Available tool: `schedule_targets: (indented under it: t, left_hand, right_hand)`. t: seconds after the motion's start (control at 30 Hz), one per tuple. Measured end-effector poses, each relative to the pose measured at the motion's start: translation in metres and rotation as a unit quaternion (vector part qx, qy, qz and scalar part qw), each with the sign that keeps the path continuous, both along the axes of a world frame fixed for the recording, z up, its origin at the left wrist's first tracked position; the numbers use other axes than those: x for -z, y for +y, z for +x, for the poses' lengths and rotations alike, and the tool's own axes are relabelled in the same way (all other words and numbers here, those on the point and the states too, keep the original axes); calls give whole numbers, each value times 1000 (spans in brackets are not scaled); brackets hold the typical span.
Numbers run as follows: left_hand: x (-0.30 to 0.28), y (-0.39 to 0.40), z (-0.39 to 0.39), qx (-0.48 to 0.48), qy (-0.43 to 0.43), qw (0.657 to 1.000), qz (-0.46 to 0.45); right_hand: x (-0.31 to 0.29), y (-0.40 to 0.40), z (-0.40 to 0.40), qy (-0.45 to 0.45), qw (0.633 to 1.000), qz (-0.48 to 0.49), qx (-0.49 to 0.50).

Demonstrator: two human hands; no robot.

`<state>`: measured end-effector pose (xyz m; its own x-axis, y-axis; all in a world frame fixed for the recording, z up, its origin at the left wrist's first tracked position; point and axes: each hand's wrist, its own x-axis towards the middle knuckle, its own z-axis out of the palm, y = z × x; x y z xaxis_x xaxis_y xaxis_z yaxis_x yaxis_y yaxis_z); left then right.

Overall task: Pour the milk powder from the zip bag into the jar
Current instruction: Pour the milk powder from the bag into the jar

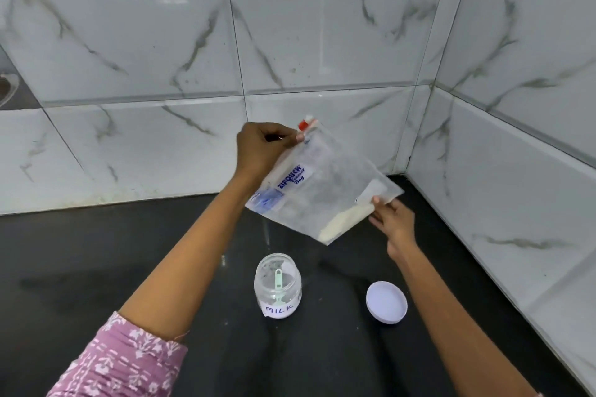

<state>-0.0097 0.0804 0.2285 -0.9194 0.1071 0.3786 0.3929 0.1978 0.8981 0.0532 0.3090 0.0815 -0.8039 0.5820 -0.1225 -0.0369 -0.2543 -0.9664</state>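
Note:
A clear zip bag (322, 190) with blue print and a red slider hangs tilted in the air above the black counter. Cream milk powder (342, 219) lies along its lower right edge. My left hand (261, 151) pinches the bag's top corner beside the red slider. My right hand (392, 219) holds the bag's lower right corner. Below the bag stands an open clear jar (278, 290) with a white label reading MILK and a pale green scoop inside. Its white lid (386, 301) lies flat to the right of it.
The black counter (129, 261) runs into a corner of white marble-patterned wall tiles (322, 26) at the back and right. A round metal fitting (6, 87) shows at the far left edge.

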Motion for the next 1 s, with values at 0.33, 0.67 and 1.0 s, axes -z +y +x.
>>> schedule_targets:
  t: [0.33, 0.67, 1.0]
  left_hand:
    - [-11, -70, 21, -14, -51, 986, 159]
    - [14, -93, 52, -9, -111, 977, 184]
    - [31, -84, 76, -38, -127, 968, 215]
  right_hand:
    - [-84, -11, -5, 126, 984, 125, -30]
    - [-92, -26, 17, 123, 978, 170, -18]
    - [-99, -18, 31, 122, 968, 216, -35]
